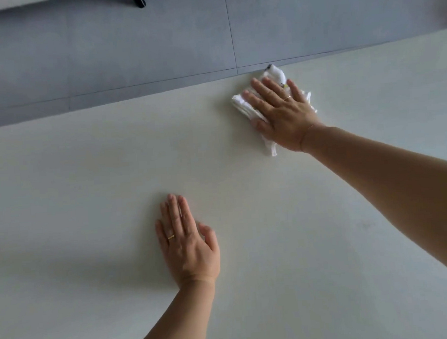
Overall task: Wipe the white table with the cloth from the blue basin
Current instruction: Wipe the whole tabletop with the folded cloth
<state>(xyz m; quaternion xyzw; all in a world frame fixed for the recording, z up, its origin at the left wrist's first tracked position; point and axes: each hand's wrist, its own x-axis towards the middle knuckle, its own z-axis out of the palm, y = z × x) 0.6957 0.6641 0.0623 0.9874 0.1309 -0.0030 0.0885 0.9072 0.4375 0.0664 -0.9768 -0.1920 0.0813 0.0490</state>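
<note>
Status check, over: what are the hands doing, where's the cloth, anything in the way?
Left hand flat on white table. Right hand flat, pressing cloth at its far edge. No obstacle seen.

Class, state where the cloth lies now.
In the head view the cloth lies at the upper right, under the right hand, beside the far edge of the table; the left hand rests flat nearer the person.
</note>
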